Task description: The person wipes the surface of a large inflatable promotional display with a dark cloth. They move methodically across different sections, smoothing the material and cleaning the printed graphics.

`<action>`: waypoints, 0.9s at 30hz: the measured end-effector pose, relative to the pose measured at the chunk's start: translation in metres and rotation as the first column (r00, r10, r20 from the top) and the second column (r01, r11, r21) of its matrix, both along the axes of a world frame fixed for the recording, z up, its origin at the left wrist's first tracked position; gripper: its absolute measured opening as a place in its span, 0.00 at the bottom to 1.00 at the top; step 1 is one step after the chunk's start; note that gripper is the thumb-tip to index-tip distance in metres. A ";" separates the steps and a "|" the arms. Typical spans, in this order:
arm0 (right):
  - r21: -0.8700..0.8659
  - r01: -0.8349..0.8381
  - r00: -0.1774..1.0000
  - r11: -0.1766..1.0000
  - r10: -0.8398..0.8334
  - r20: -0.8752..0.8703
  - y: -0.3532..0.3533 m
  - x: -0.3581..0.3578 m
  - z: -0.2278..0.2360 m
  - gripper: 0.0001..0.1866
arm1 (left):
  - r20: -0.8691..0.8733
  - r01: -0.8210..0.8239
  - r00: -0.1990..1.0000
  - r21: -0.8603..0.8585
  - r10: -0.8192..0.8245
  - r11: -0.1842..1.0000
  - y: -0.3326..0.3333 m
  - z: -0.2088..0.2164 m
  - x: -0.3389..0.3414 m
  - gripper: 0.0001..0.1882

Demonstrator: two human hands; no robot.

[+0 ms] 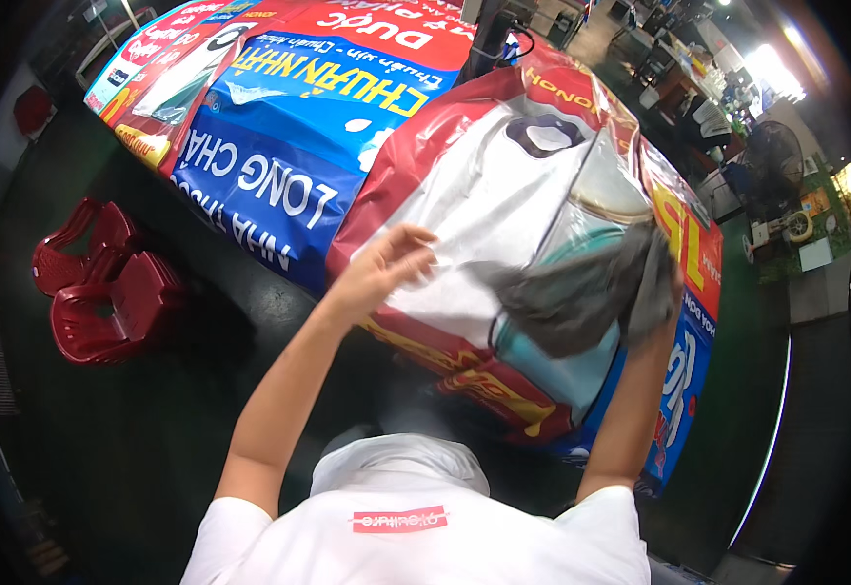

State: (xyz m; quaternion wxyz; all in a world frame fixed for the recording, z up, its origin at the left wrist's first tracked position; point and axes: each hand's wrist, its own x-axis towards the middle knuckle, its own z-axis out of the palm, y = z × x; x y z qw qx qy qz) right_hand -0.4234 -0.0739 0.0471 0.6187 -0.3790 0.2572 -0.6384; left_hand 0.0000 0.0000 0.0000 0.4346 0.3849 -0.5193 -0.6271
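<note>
A dark grey cloth (576, 292) hangs in folds and is smeared by motion. My right hand (677, 285) has hold of its right end, with the fingers mostly hidden behind the fabric. My left hand (388, 269) is raised a short way left of the cloth's loose corner. Its fingers are bent and apart, with nothing seen in them. Both hands are over a large printed plastic banner sheet (464, 205), red, white and blue, spread over a bulky shape with creases and corners.
Dark red plastic armchairs (108, 302) stand at the left on the dark green floor (279, 390). A dark post (489, 44) rises at the banner's far edge. At the far right are a large fan (774, 156) and cluttered tables (684, 78).
</note>
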 end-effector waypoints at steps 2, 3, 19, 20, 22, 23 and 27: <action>0.020 -0.183 0.982 0.983 0.182 0.048 -0.043 0.015 0.005 0.26 | 0.258 -0.177 0.943 -0.147 0.210 0.973 -0.051 -0.020 0.019 0.12; 0.085 -0.082 0.994 0.993 0.075 0.078 -0.074 0.026 0.009 0.24 | 0.330 -0.242 0.898 -0.185 0.292 0.953 -0.079 -0.028 0.030 0.13; -0.308 0.466 -0.438 0.830 -0.087 -0.895 -0.331 0.285 -0.180 0.27 | 0.366 -0.168 0.879 -0.365 0.306 0.916 -0.244 -0.092 0.056 0.07; -0.320 0.498 -0.467 0.806 -0.062 -0.882 -0.347 0.276 -0.180 0.27 | 0.407 -0.168 0.879 -0.219 0.246 0.961 -0.241 -0.087 0.065 0.08; -0.355 0.569 -0.473 0.742 -0.058 -0.879 -0.376 0.266 -0.178 0.27 | 0.484 -0.150 0.855 -0.111 0.186 0.982 -0.250 -0.080 0.079 0.09; -0.350 0.620 -0.446 0.702 -0.052 -0.893 -0.381 0.265 -0.180 0.27 | 0.531 -0.122 0.829 -0.135 0.176 0.983 -0.252 -0.080 0.082 0.10; -0.362 0.550 -0.392 0.753 -0.150 -0.908 -0.357 0.284 -0.179 0.20 | 0.585 0.148 0.810 -0.165 -0.024 0.975 -0.247 -0.083 0.101 0.11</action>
